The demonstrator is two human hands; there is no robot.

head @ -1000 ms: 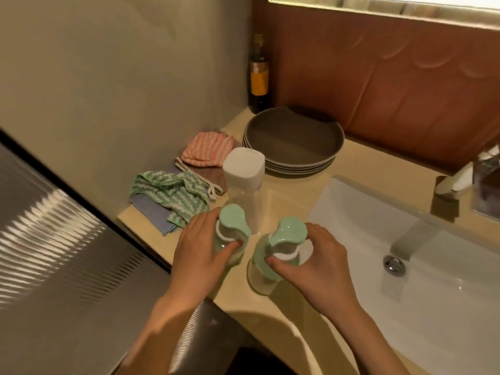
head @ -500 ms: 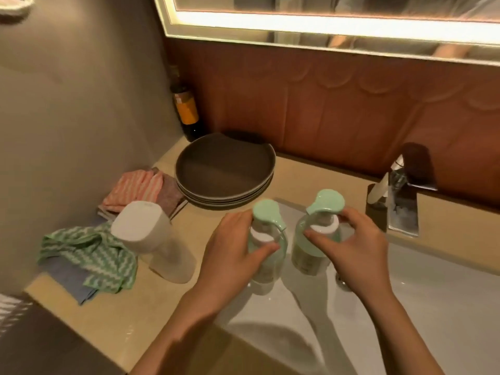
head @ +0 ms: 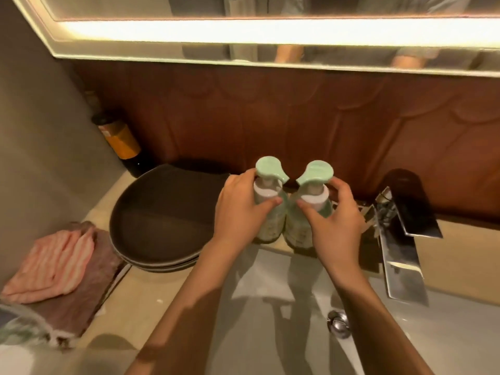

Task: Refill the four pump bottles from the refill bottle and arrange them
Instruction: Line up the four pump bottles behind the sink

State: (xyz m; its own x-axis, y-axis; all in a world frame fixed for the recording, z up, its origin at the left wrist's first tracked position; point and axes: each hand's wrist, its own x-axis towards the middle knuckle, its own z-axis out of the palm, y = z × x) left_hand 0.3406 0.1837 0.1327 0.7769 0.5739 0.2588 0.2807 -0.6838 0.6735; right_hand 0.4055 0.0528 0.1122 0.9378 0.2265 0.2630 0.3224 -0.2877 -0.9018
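Two pump bottles sit upright side by side at the middle of the view, over the rear ledge of the counter point(head: 130, 301) behind the sink point(head: 419, 342), their bodies touching or nearly so. The left hand point(head: 240, 209) grasps the left pump bottle point(head: 270, 228) round its white collar, thumb across the front and fingers curled behind. The right hand point(head: 335, 220) grips the right pump bottle point(head: 297, 234) the same way. Both bottles have mint-green pump heads, with the spouts turned inward toward each other, tips close but apart. I cannot tell whether the bases rest on the ledge or are held just above it, since hands and shadow hide them.

From the bottles, a stack of dark plates point(head: 162, 212) lies at 9 o'clock, just beside the left hand. A dark bottle point(head: 121, 142) with an orange label stands at 10 o'clock in the corner. A pink striped cloth point(head: 51, 263) lies on a brown cloth point(head: 78, 301) at 8 o'clock. The chrome faucet point(head: 403, 239) sits at 3 o'clock, near the right hand. The drain point(head: 338, 324) is at 5 o'clock in the basin. A lit mirror point(head: 270, 31) runs along 12 o'clock above a brown wall panel point(head: 297, 117)
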